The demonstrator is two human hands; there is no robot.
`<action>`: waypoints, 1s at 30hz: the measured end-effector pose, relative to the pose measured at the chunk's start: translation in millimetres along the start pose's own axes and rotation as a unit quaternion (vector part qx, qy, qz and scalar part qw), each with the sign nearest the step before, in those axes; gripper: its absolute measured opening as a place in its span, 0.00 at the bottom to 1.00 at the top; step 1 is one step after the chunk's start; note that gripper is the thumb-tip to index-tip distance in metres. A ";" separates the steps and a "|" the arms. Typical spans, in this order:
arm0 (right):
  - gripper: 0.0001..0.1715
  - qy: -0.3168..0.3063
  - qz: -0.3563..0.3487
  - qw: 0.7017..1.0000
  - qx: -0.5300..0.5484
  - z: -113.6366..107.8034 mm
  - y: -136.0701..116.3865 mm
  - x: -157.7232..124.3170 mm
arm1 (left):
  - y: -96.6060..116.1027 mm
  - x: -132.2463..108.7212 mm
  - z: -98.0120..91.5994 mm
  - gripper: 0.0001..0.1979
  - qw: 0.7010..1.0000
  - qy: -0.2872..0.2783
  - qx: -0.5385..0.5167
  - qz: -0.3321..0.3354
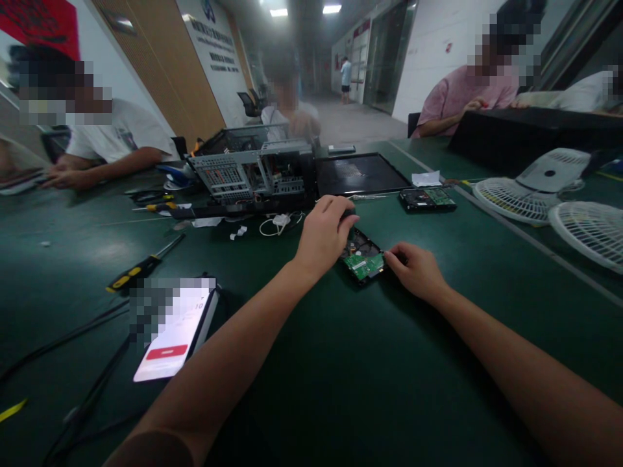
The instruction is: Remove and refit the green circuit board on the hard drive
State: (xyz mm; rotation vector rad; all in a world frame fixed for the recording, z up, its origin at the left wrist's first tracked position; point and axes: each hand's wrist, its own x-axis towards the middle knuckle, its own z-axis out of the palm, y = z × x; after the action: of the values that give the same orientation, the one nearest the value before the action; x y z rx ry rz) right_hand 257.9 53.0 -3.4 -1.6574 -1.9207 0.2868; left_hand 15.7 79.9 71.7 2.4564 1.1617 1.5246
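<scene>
While right fingers [396,255] pinch the open device [364,264] by its edge, left fingers [335,209] above, hold unclear

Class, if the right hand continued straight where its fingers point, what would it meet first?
Probably the green-boarded device; the right hand appears at its edge, though contact is unclear.

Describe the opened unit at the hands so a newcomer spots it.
On the green table, find the open metal computer case. Nearer and rightward, between the left hand and right hand, lies a black unit with a green circuit board. Hands are at this one; its similar neighbour lies farther right, untouched.
</scene>
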 end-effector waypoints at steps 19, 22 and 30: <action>0.14 0.000 -0.003 1.000 0.001 -1.4 -1.4 -0.3 | 1.6 0.0 0.5 0.07 1.000 -0.004 -0.003 -0.016; 0.15 0.002 -0.003 1.000 0.001 -1.1 -1.1 -0.3 | 2.0 0.6 -1.0 0.05 1.000 -0.013 0.015 -0.001; 0.15 0.003 -0.003 1.000 0.005 -0.2 -0.8 -0.4 | 2.5 -0.2 -0.2 0.07 1.000 -0.011 0.024 -0.004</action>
State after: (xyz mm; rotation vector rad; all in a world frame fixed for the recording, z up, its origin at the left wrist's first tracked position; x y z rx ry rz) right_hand 257.4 52.4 -3.0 -1.6438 -1.9168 0.2877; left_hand 16.9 77.9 72.5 2.4877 1.2185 1.4818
